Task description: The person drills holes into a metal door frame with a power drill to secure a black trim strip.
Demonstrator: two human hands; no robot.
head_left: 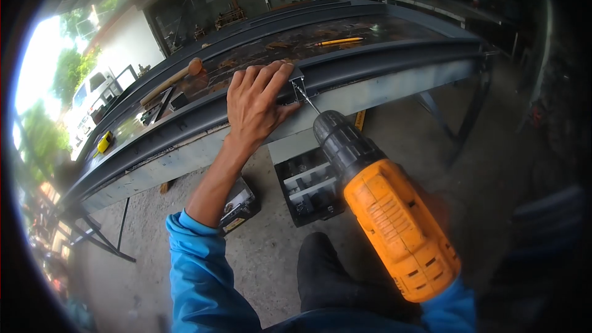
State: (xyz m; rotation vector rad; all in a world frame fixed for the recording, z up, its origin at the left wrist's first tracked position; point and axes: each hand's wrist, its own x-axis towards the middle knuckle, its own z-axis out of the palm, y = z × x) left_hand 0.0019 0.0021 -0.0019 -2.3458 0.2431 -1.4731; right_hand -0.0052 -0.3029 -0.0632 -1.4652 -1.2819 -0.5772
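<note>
My left hand (256, 95) is closed over a small dark metal bracket (298, 86), pressing it against the long dark metal frame bar (382, 63) at the table's near edge. An orange and black cordless drill (394, 222) points up and left. Its thin bit (309, 102) reaches into the bracket's open end, beside my left fingertips. My right hand (435, 206) grips the drill from behind and is mostly hidden by its body; a blue sleeve shows below.
On the table lie a wooden-handled mallet (176, 81), a yellow tape measure (105, 142) and a yellow pencil-like tool (339, 42). Under the near edge, an open compartment box (308, 188) and a smaller black box (240, 206) sit on the concrete floor. My leg (320, 271) is close by.
</note>
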